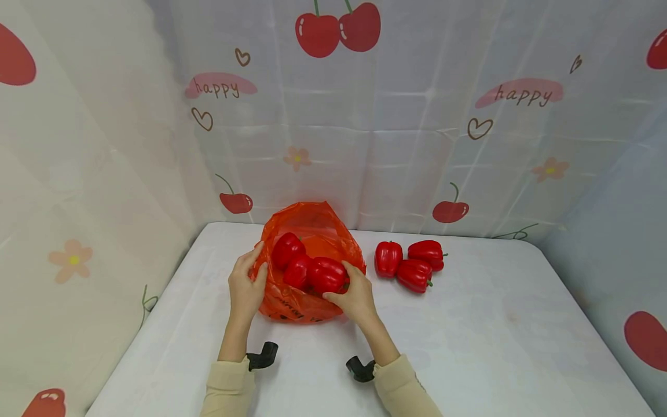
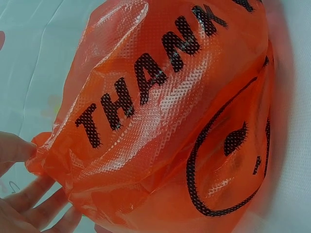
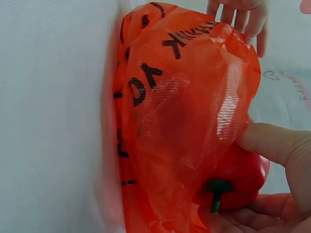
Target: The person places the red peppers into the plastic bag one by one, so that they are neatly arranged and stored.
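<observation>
A red bell pepper [image 1: 327, 275] is held near the centre of the frame in the head view, just inside the right part of the mouth of an orange plastic bag [image 1: 297, 215]. It is gripped by the right hand [image 1: 355, 294], whose thumb and fingers are spread to the pepper's width and curled against it. In the right wrist view, its green stem is shown, but its left part is covered by the bag wall; whether its weight is borne by the peppers below cannot be told.

Two more peppers [image 1: 288, 250] are seen in the bag, left of the held one, the lower partly hidden by it; anything deeper is concealed. The bag's left rim is pinched by the left hand [image 1: 247, 285], with the thumb set apart from the fingers and the film between them; some fingertips are hidden behind the film. In the left wrist view, "THANK" is printed on the bag, and the next word is cut off by the top edge.

Three peppers [image 1: 414, 275] are grouped right of the bag on the white table [image 1: 469, 347]. Both sleeves [image 1: 227, 385] are cropped by the bottom edge.
</observation>
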Demonstrator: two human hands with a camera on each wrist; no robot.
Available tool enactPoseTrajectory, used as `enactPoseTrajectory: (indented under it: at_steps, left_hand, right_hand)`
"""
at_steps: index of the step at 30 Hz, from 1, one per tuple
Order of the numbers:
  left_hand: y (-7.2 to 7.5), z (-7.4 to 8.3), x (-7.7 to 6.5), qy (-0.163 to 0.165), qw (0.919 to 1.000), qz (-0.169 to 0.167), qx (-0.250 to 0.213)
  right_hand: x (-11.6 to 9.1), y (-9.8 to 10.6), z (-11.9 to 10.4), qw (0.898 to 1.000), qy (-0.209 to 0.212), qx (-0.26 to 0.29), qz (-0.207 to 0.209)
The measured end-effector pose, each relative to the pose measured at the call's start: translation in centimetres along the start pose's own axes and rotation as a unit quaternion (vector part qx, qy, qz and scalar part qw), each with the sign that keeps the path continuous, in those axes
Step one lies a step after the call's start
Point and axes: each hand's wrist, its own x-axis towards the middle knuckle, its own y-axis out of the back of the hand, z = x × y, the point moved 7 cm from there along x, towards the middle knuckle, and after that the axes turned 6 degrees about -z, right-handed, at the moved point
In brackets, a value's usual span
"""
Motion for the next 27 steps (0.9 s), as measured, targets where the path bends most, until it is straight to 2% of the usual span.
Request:
enactPoseTrajectory:
  at_steps: [27]
  left_hand:
    - [0.2, 0.0, 0.1, -0.005, 0.9999, 0.007, 0.009]
  right_hand:
    - [0.6, -1.4, 1.2, 0.999, 0.027, -0.024, 0.010]
